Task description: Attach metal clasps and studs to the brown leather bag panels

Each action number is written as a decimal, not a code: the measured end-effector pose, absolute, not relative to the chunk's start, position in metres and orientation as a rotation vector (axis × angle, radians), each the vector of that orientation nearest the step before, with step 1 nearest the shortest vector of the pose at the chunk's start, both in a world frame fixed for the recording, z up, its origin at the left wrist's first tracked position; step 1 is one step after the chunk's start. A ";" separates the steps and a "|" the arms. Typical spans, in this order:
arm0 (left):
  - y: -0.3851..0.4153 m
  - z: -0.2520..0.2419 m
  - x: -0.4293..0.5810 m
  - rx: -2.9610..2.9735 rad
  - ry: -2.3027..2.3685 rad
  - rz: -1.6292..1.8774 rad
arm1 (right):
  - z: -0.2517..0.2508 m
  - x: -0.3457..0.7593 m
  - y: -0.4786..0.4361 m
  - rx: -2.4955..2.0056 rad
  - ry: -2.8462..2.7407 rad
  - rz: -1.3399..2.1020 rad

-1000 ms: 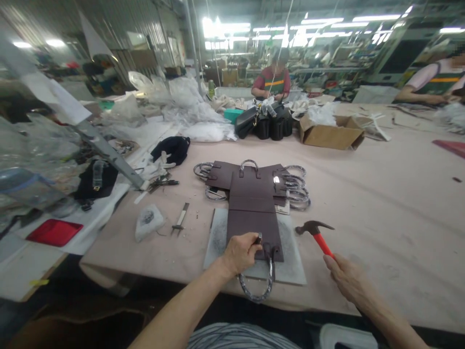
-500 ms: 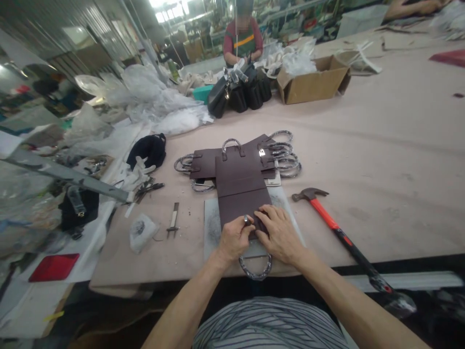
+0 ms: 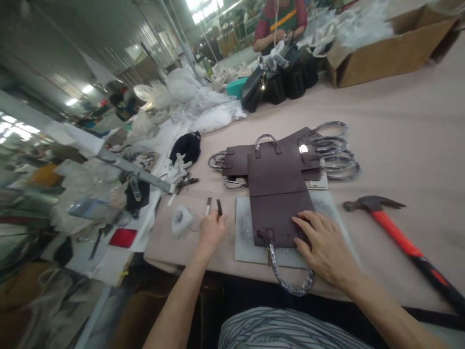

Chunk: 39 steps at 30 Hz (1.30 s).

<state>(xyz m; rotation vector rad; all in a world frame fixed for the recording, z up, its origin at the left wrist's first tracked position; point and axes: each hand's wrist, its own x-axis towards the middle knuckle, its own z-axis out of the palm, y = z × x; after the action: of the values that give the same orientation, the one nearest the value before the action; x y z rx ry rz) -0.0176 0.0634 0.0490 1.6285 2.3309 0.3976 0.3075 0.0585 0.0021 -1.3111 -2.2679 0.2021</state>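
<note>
curls the left hand (image 3: 212, 230) round a dark rod (image 3: 219, 207), left of the brown panel (image 3: 278, 208), rests the loosely open right hand (image 3: 324, 246) on the panel's near right corner, grey slab (image 3: 243, 232) beneath the panel, claw hammer (image 3: 395, 232) to its right

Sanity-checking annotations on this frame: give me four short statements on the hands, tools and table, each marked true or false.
1. The right hand touches the brown panel. True.
2. The left hand presses on the brown panel. False: the left hand holds a slim dark tool, left of the panel.
3. The hammer lies on the table. True.
4. The cardboard box is left of the black bags. False: it is right of them.
</note>
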 end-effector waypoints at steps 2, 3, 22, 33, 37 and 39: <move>0.055 0.039 -0.021 1.675 2.421 0.174 | -0.002 0.309 0.061 -1.284 -2.261 0.174; 0.052 0.036 -0.020 1.702 2.444 0.141 | -0.003 0.309 0.062 -1.274 -2.259 0.164; 0.112 0.042 -0.104 1.479 2.391 -0.207 | 0.009 0.305 0.055 -1.352 -2.254 0.269; 0.064 0.055 -0.042 0.927 1.689 1.211 | 0.014 0.303 0.053 -1.371 -2.259 0.283; 0.061 0.048 -0.012 1.142 1.853 1.051 | 0.014 0.304 0.054 -1.355 -2.261 0.250; 0.065 0.046 -0.016 1.317 2.050 0.838 | 0.012 0.305 0.056 -1.338 -2.262 0.219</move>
<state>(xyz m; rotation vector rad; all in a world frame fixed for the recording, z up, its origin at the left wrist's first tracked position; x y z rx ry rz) -0.0160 0.0652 0.0457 1.3166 2.0505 0.8375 0.3050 0.0555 0.0122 -1.3380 -2.2615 0.2194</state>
